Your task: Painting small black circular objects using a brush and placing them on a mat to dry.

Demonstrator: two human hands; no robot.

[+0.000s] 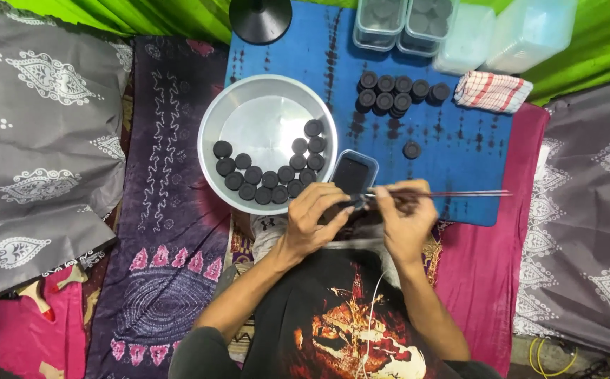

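- Left hand (313, 217): we see it curled, fingertips pinched at the near end of the thin sticks (445, 194), just below the small tray (353, 173).
- Right hand (404, 219): closed around the same sticks from the other side, thumb and fingers meeting the left fingertips.
- Sticks: a thin dark bundle, long axis almost level across the view, free end pointing to our right over the blue cloth (305, 49); near end sits between both hands. We cannot tell how many sticks there are.
- Small tray: clear, rectangular, dark inside, tilted against the rim of the metal bowl (210, 126), touching it or nearly.
- Metal bowl: round, shiny, holding black discs (270, 179) in a curved row along its near and right wall; centre is bare metal.
- More black discs (389, 95) stacked in a cluster on the blue cloth, well apart from the bowl; one single disc (411, 149) lies alone below them.
- Clear lidded boxes (399, 21) at the far edge, dark round pieces inside, blurred.
- Two pale plastic containers (508, 31) beside them; contents we cannot tell.
- Checked red and white cloth (493, 91), folded, right of the stacked discs.
- Black round base (260, 20) at the top edge above the bowl.
- Both hands hover above our lap, over a black printed shirt (347, 323).
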